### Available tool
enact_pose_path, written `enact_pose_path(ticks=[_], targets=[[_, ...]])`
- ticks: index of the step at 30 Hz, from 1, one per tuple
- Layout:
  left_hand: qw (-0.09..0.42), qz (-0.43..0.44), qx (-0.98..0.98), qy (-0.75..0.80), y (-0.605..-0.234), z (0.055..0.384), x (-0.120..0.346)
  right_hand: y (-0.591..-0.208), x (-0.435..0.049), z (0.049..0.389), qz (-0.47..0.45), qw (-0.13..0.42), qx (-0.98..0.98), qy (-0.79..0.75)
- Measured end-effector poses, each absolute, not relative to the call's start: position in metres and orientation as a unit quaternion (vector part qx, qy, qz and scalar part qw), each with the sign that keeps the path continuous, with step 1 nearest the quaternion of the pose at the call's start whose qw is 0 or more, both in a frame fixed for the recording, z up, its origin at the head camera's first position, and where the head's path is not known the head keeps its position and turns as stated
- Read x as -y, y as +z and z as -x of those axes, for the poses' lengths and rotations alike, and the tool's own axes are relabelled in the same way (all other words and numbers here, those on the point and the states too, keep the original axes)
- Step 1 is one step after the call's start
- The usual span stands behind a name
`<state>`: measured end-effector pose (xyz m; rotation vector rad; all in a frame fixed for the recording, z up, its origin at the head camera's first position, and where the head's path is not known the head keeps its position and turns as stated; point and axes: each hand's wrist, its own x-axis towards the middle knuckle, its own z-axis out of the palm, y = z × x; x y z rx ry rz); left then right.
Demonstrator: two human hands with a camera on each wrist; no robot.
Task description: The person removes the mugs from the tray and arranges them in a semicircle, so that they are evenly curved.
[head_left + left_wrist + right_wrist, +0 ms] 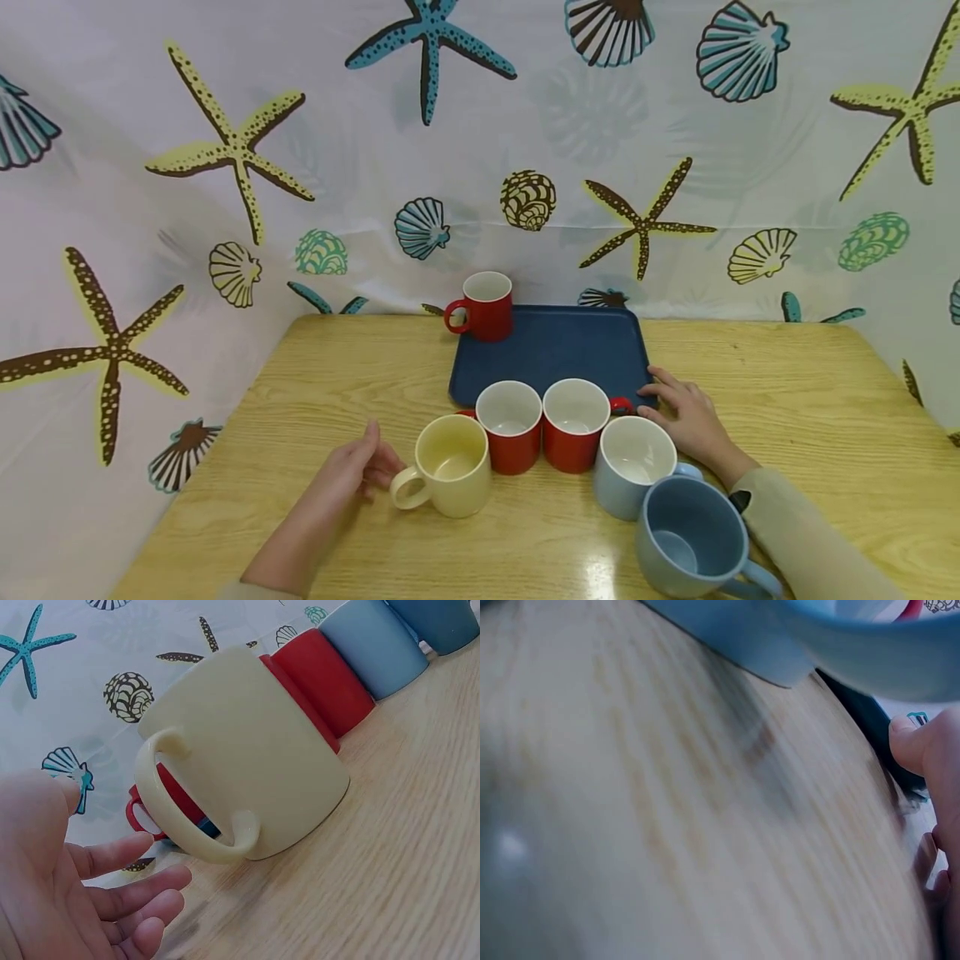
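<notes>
My left hand (360,467), fingers loosely extended, is right beside the handle of a pale yellow mug (453,471). In the left wrist view the fingers (142,889) lie close to that handle with nothing in the palm. My right hand (686,417) is at the right edge of a dark blue tray (555,350), its fingertips at the rim. Two red mugs (513,442) with white insides stand side by side before the tray. To their right are a light blue mug (618,487) and a darker blue mug (682,550), both near my right forearm.
Another red mug (489,312) stands upright on the tray's back left corner, handle to the left. All this is on a wooden table (360,367). A white cloth (480,142) printed with starfish and shells hangs behind the table and along its sides.
</notes>
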<state>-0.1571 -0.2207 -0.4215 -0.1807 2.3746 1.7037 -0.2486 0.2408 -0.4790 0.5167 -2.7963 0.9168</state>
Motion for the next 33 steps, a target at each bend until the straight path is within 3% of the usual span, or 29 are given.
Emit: enact_pose_path(ticks=[13,33], targets=[[0.098,0.057,-0.793,0.599,-0.420,0.179,0.223,-0.481,-0.241,0.250,-0.178,0.079,0.933,0.303],[0.152,0.042,-0.803,0.575,-0.388,0.249,0.215,-0.485,-0.242,0.250,-0.180,0.092,0.932,0.300]])
